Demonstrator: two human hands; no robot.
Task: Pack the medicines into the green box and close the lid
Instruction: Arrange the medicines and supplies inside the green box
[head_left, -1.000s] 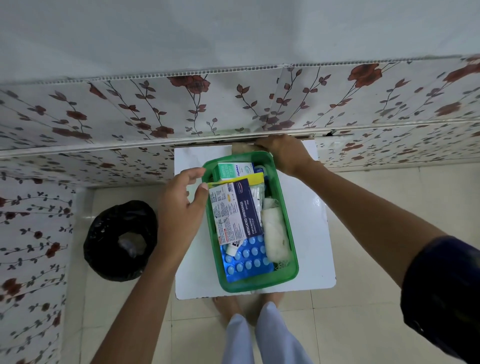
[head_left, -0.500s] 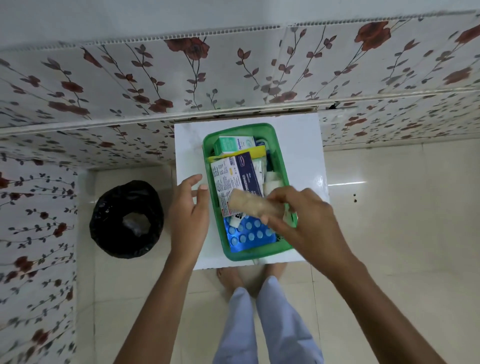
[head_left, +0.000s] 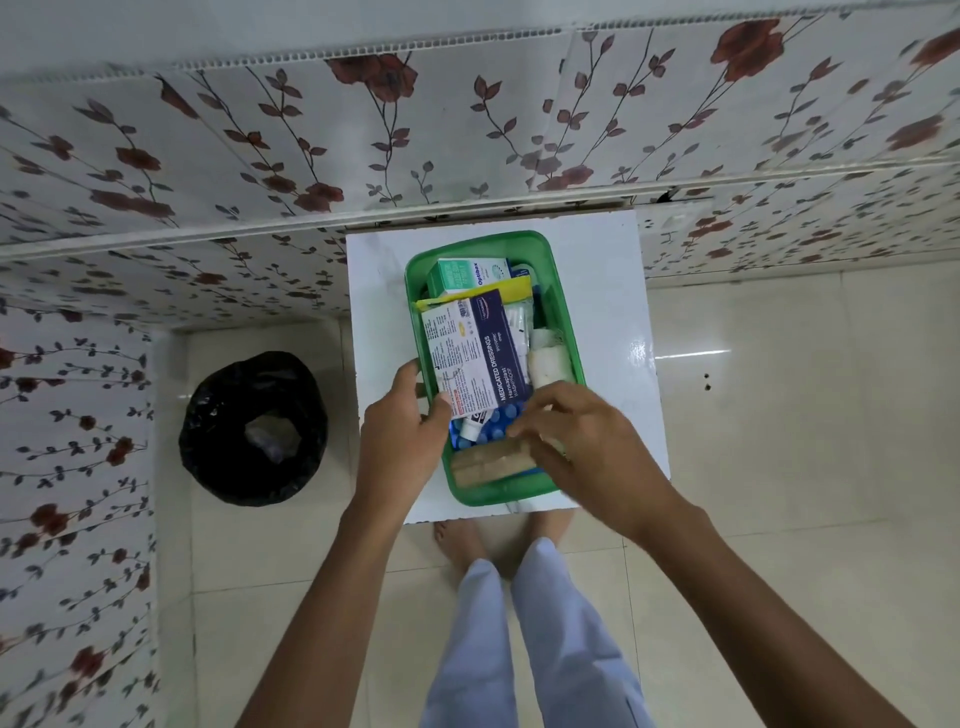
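Note:
The green box (head_left: 558, 291) stands without a lid on a small white table (head_left: 613, 270). Inside lie a teal carton (head_left: 462, 275), a dark blue dressings pack (head_left: 483, 358), a white gauze roll (head_left: 550, 364) and a blue blister sheet (head_left: 498, 421). A tan bandage roll (head_left: 488, 465) lies across the near end of the box, and my right hand (head_left: 587, 447) holds its right end. My left hand (head_left: 400, 436) grips the box's left rim, thumb touching the dressings pack. No lid is in view.
A black-lined bin (head_left: 254, 426) stands on the tiled floor left of the table. Floral wall panels (head_left: 467, 130) run behind the table and along the left. My feet and legs (head_left: 519, 597) are just in front of the table.
My right hand fetched the tan bandage roll from behind the box and lowered it into the near end. My left hand slid toward me along the left rim.

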